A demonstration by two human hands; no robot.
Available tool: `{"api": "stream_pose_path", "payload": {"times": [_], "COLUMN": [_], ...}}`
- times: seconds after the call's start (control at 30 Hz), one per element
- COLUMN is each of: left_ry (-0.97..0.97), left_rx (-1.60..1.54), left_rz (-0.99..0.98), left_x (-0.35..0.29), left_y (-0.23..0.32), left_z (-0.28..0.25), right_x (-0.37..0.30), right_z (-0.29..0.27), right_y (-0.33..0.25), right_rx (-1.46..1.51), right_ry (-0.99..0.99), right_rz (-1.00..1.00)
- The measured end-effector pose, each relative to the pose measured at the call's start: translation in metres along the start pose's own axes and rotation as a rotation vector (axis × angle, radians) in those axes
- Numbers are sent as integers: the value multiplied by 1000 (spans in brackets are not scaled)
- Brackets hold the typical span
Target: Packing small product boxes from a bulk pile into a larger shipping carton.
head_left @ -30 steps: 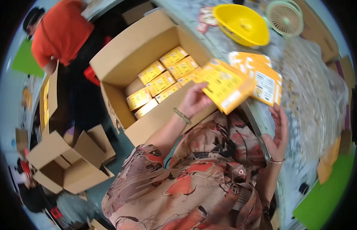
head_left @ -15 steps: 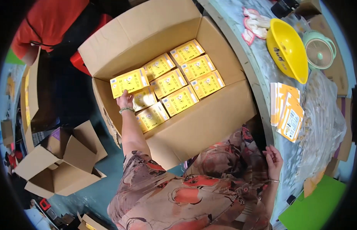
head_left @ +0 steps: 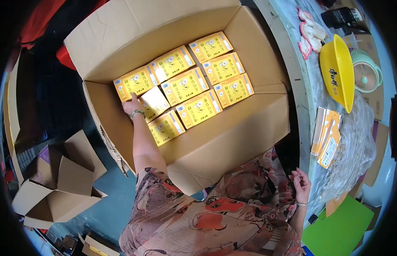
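A large brown cardboard carton point(head_left: 232, 141) stands tilted in front of me with its flaps spread. Yellow boxes point(head_left: 198, 112) with printed tops lie in rows inside it. My left hand point(head_left: 131, 105) reaches into the left side of the carton and grips the near edge of the yellow box point(head_left: 136, 82) in the far left corner of the rows; its fingertips lie on top, and the thumb is mostly hidden. My right hand point(head_left: 300, 186) hangs beside the worktable's edge, fingers loosely bent and apart, with nothing in it.
The worktable point(head_left: 304, 102) on the right bears a yellow bowl point(head_left: 337, 72), a green fan point(head_left: 366, 76), gloves point(head_left: 311, 34), flat orange-and-white cartons point(head_left: 326, 138), clear plastic point(head_left: 354, 145) and a green board point(head_left: 339, 226). Opened cardboard boxes point(head_left: 74, 175) lie at lower left. Part of another person's red clothing point(head_left: 40, 21) shows at upper left.
My left hand has lowered the yellow box into the far left place, level with its neighbours. The view has shifted a little; my right hand still hangs by the worktable.
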State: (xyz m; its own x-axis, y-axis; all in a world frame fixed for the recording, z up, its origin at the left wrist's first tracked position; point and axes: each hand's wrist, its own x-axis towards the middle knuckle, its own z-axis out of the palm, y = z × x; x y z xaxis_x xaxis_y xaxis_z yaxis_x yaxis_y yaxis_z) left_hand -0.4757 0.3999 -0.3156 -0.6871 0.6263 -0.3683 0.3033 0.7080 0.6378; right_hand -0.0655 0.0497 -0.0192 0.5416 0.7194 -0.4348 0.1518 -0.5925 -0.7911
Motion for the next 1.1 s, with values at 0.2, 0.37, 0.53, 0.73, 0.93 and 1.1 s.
{"api": "stream_pose_path", "payload": {"times": [0.2,0.37,0.53,0.73,0.93,1.1], "left_ry": [-73,-22,-335,-502,-432,-207], "left_rx": [394,741,958,1009,902,103], "left_rz": [120,697,870,639,755,1005], "left_x": [-5,-29,-34,-34,-33,-66], "left_y": [-6,24,50,69,50,78], "left_z": [-19,-7,26,25,53,51], "right_x": [1,2,5,1,-4,8], "right_z": [2,0,4,8,5,4], "right_y": [0,3,5,8,1,-27], "right_rx": [21,-8,12,17,20,1], "right_ry": [5,4,-7,0,64,9], "right_rz": [27,5,3,-15,-6,-8]}}
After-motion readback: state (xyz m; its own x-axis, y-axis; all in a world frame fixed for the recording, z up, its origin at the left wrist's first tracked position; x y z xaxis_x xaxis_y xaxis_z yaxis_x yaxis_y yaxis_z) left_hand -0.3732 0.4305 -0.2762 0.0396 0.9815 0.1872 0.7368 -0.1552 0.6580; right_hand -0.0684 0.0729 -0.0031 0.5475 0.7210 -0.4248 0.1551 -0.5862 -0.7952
